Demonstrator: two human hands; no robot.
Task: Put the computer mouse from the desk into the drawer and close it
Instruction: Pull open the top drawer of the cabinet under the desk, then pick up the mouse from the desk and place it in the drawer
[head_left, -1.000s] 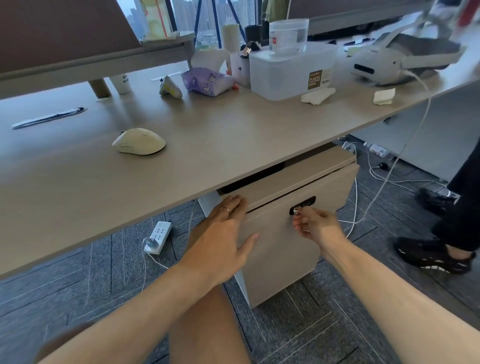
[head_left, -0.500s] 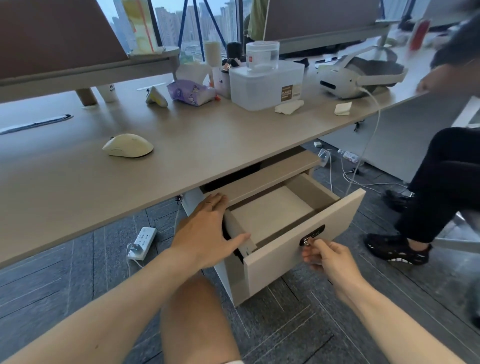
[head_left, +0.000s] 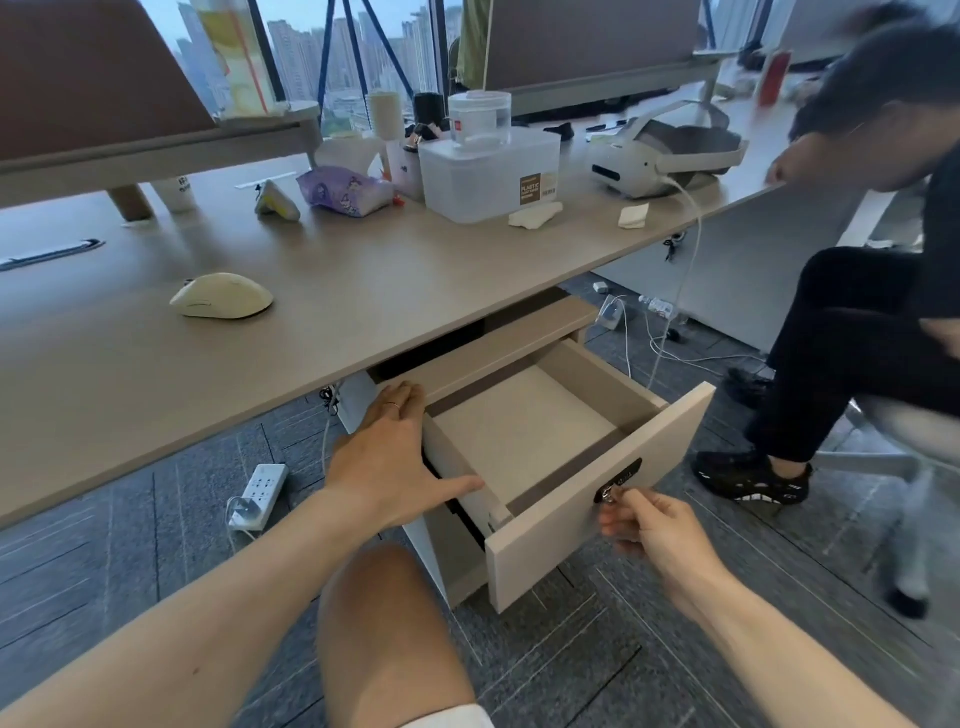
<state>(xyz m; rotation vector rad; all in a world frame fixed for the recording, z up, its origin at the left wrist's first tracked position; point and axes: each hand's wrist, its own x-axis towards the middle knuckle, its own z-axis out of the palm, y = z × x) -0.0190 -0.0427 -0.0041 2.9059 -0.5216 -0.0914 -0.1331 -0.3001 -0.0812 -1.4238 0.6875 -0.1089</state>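
Observation:
A cream computer mouse (head_left: 222, 295) lies on the wooden desk (head_left: 363, 291) at the left, untouched. Under the desk the top drawer (head_left: 597, 499) of a beige cabinet stands pulled out, and its inside holds nothing. My right hand (head_left: 647, 525) pinches the small key in the lock (head_left: 618, 480) on the drawer's front panel. My left hand (head_left: 389, 457) rests flat against the cabinet's left top corner, fingers spread, thumb over the drawer's side wall.
A clear plastic box (head_left: 488, 171), a purple tissue pack (head_left: 345, 191), a white headset (head_left: 665, 156) and crumpled tissues sit at the desk's back. A seated person in black (head_left: 857, 332) is close on the right. A power strip (head_left: 260, 493) and cables lie on the floor.
The drawer went from closed to pulled far out, drawn by my right hand on the key. My left hand stayed on the cabinet. The person at the right came into view.

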